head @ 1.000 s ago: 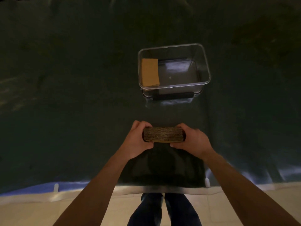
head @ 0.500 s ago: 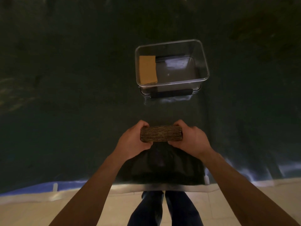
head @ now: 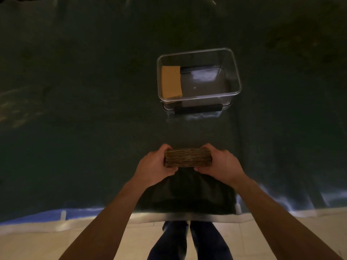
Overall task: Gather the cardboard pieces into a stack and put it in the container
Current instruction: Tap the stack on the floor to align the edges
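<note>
Two hands clamp a stack of cardboard pieces [head: 188,158] between them, one at each short end. The left hand [head: 156,167] wraps the left end, fingers curled over the far side and thumb tucked under the near edge; the right hand [head: 220,165] mirrors it on the right end. Both are pressed firmly against the stack, whose layered corrugated edges face the camera as thin brown bands. Whether the stack rests on the surface or is lifted just clear of it cannot be told. It sits over the near part of a dark green cloth [head: 75,109] that covers the table, with a darker shadowed patch just beneath the hands. Farther away, well apart from the stack and slightly to the right, stands a clear plastic container [head: 237,79] with rounded corners and a dark handle-like bar at its near base. Inside it, against the left wall, lies a tan cardboard piece [head: 171,81]; the remaining floor of the container reflects light. Bare forearms run back toward the camera, and below the table's edge show dark trouser legs [head: 187,241] and pale floor tiles [head: 37,244].
</note>
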